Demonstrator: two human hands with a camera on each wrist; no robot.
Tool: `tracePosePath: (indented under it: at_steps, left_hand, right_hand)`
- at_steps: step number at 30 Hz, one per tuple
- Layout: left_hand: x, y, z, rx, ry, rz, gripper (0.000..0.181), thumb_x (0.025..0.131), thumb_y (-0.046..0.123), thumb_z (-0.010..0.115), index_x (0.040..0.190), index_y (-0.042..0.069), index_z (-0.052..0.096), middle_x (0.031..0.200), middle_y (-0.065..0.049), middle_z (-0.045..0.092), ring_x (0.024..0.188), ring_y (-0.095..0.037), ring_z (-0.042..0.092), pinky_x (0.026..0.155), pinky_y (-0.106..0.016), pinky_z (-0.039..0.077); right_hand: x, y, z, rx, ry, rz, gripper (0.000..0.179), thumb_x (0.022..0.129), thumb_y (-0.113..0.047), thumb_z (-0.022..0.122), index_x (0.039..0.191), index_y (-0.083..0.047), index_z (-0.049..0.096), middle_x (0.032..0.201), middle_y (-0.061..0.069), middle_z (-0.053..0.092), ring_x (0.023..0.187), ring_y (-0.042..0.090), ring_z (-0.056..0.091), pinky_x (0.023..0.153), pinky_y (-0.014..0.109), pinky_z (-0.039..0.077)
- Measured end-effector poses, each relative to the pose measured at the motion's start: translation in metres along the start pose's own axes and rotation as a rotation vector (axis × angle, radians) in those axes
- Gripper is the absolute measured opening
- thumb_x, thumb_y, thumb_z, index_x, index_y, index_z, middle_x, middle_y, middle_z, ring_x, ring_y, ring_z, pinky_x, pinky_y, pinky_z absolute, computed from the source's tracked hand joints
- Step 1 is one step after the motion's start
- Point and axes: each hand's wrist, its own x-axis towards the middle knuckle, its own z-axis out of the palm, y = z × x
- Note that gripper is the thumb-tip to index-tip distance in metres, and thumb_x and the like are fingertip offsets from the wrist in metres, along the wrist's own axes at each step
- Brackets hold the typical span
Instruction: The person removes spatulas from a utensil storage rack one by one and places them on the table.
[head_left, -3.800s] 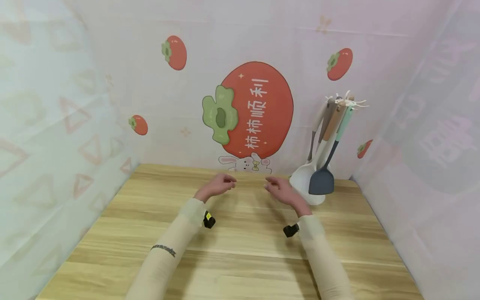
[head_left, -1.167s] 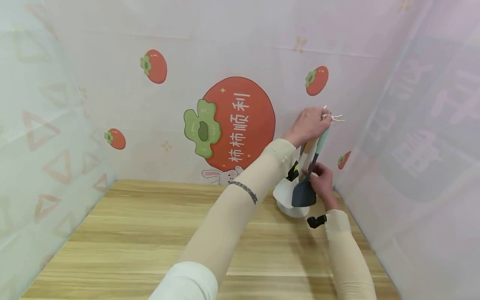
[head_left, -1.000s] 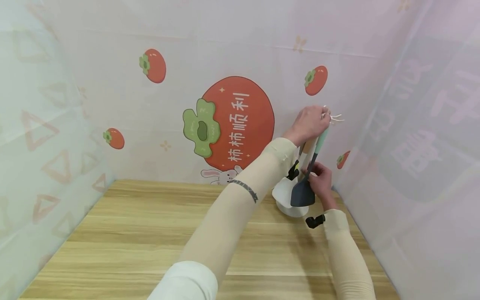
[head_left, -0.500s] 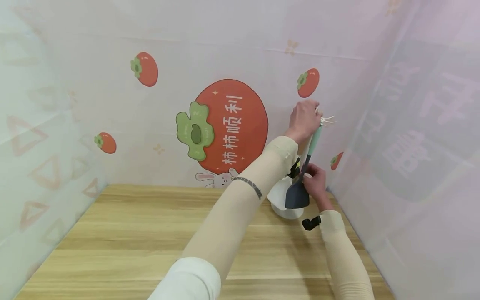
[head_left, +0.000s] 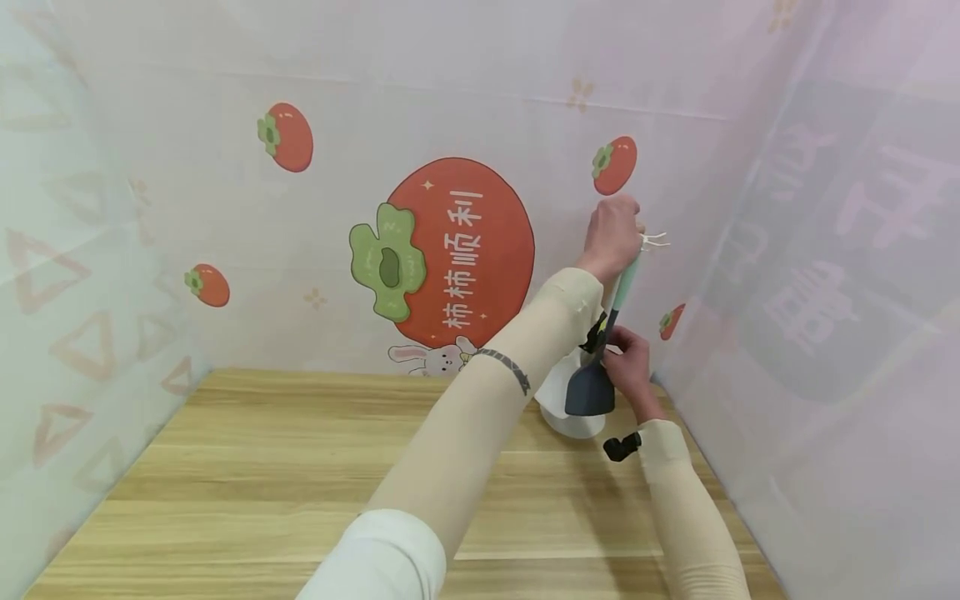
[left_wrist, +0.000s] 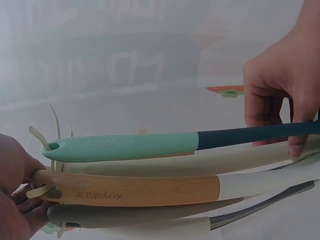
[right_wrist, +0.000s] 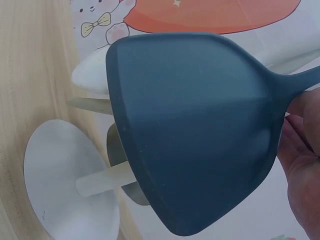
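At the back right of the table, several kitchen utensils hang from a stand with a round white base point(head_left: 576, 427) and pale pole. My left hand point(head_left: 611, 237) is at the top, its curled fingers around the end of a wooden handle point(left_wrist: 135, 189) with a white shaft. Lower down, my right hand point(head_left: 628, 362) grips the pale pole point(left_wrist: 225, 159), partly behind a dark blue turner point(head_left: 590, 390) with a mint green handle point(left_wrist: 125, 146). Grey and cream handles hang below the wooden one in the left wrist view. The wooden-handled utensil's head is not clearly seen.
The wood-grain table point(head_left: 300, 467) reaches forward to a printed back wall sheet point(head_left: 465, 108). A pale side sheet point(head_left: 825, 333) stands close to the right forearm. White and grey utensil heads hang behind the turner, above the base.
From above the middle of the table, both hands have moved right to the stand. The left took hold at the handles' top, the right on the pole. Over the last second they barely moved.
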Motion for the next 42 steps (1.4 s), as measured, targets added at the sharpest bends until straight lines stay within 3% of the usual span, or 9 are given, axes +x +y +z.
tracePosePath:
  at_steps: [5, 10, 16, 20, 23, 29, 36, 42]
  left_hand:
    - [0.002, 0.001, -0.002, 0.068, 0.024, 0.012, 0.022, 0.094, 0.008, 0.066, 0.073, 0.011, 0.058, 0.077, -0.001, 0.063, 0.075, -0.015, 0.060, 0.065, -0.022, 0.045]
    - [0.003, 0.002, -0.006, 0.016, 0.026, -0.037, 0.016, 0.095, 0.010, 0.070, 0.079, 0.009, 0.065, 0.078, -0.001, 0.064, 0.076, -0.015, 0.060, 0.064, -0.021, 0.045]
    - [0.003, -0.001, -0.007, -0.041, 0.014, -0.077, 0.017, 0.095, 0.010, 0.071, 0.079, 0.008, 0.067, 0.074, -0.002, 0.059, 0.071, -0.015, 0.055, 0.058, -0.020, 0.039]
    - [0.001, -0.005, -0.005, -0.054, 0.004, -0.072, 0.017, 0.096, 0.009, 0.070, 0.079, 0.008, 0.068, 0.070, -0.002, 0.056, 0.067, -0.015, 0.053, 0.054, -0.021, 0.036]
    - [0.000, -0.010, -0.004, -0.039, 0.012, -0.048, 0.018, 0.096, 0.009, 0.070, 0.078, 0.008, 0.067, 0.068, -0.002, 0.054, 0.066, -0.015, 0.053, 0.054, -0.021, 0.036]
    - [0.000, -0.020, -0.007, 0.045, 0.046, -0.021, 0.015, 0.094, 0.004, 0.064, 0.083, 0.008, 0.073, 0.077, -0.003, 0.067, 0.070, -0.015, 0.057, 0.057, -0.021, 0.041]
    - [-0.001, -0.034, -0.017, 0.022, 0.083, -0.053, 0.017, 0.095, 0.002, 0.061, 0.089, 0.008, 0.076, 0.081, -0.004, 0.069, 0.073, -0.015, 0.057, 0.058, -0.020, 0.042]
    - [-0.005, -0.043, -0.032, 0.022, 0.100, -0.028, 0.017, 0.096, 0.006, 0.064, 0.105, 0.007, 0.079, 0.098, -0.006, 0.075, 0.083, -0.015, 0.065, 0.068, -0.020, 0.052]
  right_hand:
    - [0.003, 0.004, 0.003, -0.007, 0.000, -0.007, 0.019, 0.087, 0.009, 0.066, 0.105, 0.011, 0.072, 0.091, 0.018, 0.073, 0.088, 0.017, 0.070, 0.082, 0.025, 0.058]
    - [0.006, 0.003, 0.006, -0.024, -0.001, 0.000, 0.020, 0.089, 0.009, 0.065, 0.107, 0.011, 0.071, 0.098, 0.028, 0.071, 0.091, 0.016, 0.068, 0.089, 0.044, 0.059]
    - [0.006, -0.001, 0.008, -0.024, -0.010, 0.009, 0.021, 0.089, 0.011, 0.063, 0.108, 0.011, 0.071, 0.097, 0.023, 0.071, 0.090, 0.015, 0.068, 0.079, 0.019, 0.057]
    - [0.005, 0.007, 0.011, 0.001, -0.016, -0.010, 0.021, 0.089, 0.009, 0.065, 0.109, 0.010, 0.072, 0.094, 0.019, 0.072, 0.090, 0.014, 0.069, 0.075, 0.011, 0.055]
    - [0.005, 0.012, 0.014, 0.022, -0.025, -0.033, 0.020, 0.091, 0.007, 0.066, 0.110, 0.009, 0.072, 0.095, 0.023, 0.072, 0.089, 0.011, 0.069, 0.074, 0.011, 0.055]
    - [0.002, 0.006, 0.021, 0.027, -0.020, -0.077, 0.019, 0.090, 0.009, 0.063, 0.107, 0.012, 0.071, 0.094, 0.026, 0.070, 0.083, -0.002, 0.062, 0.073, 0.011, 0.056]
    - [0.003, 0.003, 0.035, 0.051, 0.003, -0.154, 0.018, 0.086, 0.016, 0.062, 0.102, 0.013, 0.071, 0.090, 0.027, 0.069, 0.081, 0.007, 0.064, 0.072, 0.014, 0.057]
    - [0.008, -0.002, 0.051, 0.111, -0.006, -0.191, 0.017, 0.088, 0.011, 0.067, 0.104, 0.012, 0.073, 0.091, 0.028, 0.071, 0.082, 0.002, 0.065, 0.073, 0.015, 0.058]
